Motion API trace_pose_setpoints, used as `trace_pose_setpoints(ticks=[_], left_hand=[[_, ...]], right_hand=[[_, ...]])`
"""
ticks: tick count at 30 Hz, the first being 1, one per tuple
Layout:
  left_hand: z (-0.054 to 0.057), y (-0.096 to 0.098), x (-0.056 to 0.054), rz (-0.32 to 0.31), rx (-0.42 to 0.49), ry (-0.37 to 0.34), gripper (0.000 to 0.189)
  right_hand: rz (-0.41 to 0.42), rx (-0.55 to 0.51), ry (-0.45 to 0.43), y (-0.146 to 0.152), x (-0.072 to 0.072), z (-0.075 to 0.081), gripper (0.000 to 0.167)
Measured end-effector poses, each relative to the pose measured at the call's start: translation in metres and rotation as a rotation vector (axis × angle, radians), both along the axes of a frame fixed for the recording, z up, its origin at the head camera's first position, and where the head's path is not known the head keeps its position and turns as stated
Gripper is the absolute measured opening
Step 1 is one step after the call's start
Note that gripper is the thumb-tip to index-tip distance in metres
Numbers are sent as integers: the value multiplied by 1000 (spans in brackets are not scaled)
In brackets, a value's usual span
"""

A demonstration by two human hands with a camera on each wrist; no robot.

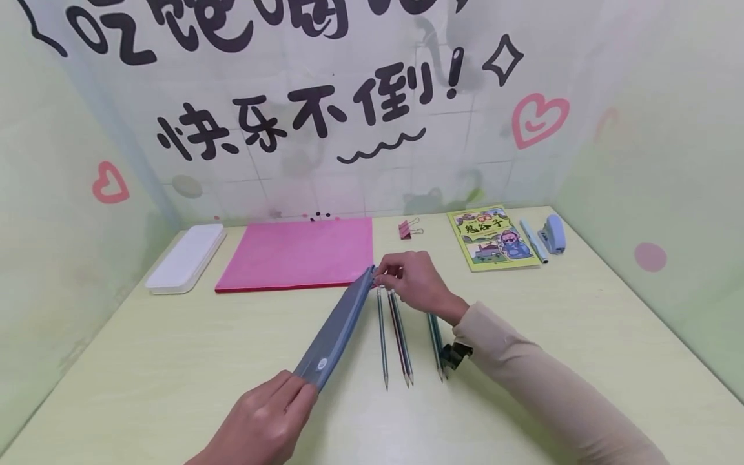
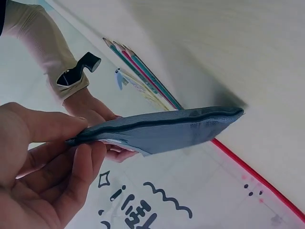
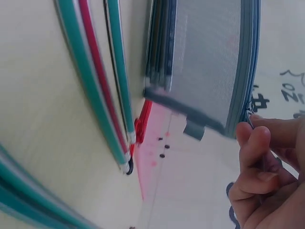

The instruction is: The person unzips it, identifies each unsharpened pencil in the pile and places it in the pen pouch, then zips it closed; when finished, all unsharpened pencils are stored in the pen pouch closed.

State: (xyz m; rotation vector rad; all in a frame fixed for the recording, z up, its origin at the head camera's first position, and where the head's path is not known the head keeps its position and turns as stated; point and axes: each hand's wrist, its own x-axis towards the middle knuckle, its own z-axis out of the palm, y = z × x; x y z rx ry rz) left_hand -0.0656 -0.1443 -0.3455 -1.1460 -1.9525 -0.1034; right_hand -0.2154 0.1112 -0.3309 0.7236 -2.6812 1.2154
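A grey-blue mesh zipper pouch (image 1: 334,332) is held on edge above the table, slanting away from me. My left hand (image 1: 261,413) pinches its near end between thumb and fingers, also plain in the left wrist view. At the far end my right hand (image 1: 415,281) pinches the zipper's end, the pull (image 3: 249,114) between thumb and finger. Dark pencil-like strips (image 3: 162,47) show along the pouch's lower side in the right wrist view. Several green pencils (image 1: 401,342) lie on the table right of the pouch, points toward me, partly beneath my right forearm.
A pink folder (image 1: 299,255) lies behind the pouch, a white case (image 1: 186,259) to its left. Pink binder clips (image 1: 407,228), a yellow-green booklet (image 1: 494,239), a light-blue pen (image 1: 533,240) and a blue stapler (image 1: 553,234) lie at the back right. Printed walls enclose the table.
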Motion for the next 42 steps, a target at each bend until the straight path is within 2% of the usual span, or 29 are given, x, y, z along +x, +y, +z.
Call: trace_pose_setpoints(ticks=[4,9,13,16,20,21,23,27,30,32,34,36,37,39,42], left_hand=[[-2,-6,2,23,-8,28,39],[-2,-15,3,62,-3,13,41],[-2,-22,4,106,7,-41,45],[0,-30,4,186,7,-116,51],[4,-51,1,360,35,-252,12],[5,-59,-1,392,54,-286,13],[7,-72,-6,458,102,-426,32],[8,-90,-17,500,241,-688,29],[7,-99,-25,489,345,-887,23],[7,-107,-31,488,396,-1050,19],[8,-117,-39,499,429,-1208,20],[8,-126,-48,525,438,-1334,26],[8,-130,-53,539,433,-1372,28],[6,-135,-63,556,399,-1400,27],[1,-139,-74,582,294,-1361,20]], right_hand=[[-40,-27,-37,8,-4,0,7],[-47,-56,-63,12,-3,2,6],[-47,-88,-93,15,-3,2,5],[-11,-108,-166,17,-3,1,5],[95,-91,-302,21,-3,0,13],[129,-80,-331,21,-2,1,16],[193,-57,-377,21,1,1,24],[263,-32,-407,16,7,1,28],[246,-25,-402,12,12,-4,26],[224,-18,-397,9,17,-8,23],[215,-2,-390,5,22,-11,20],[221,28,-380,0,27,-13,16],[233,49,-375,-3,30,-14,15],[267,90,-371,-8,35,-14,14],[311,190,-349,-16,41,-15,14]])
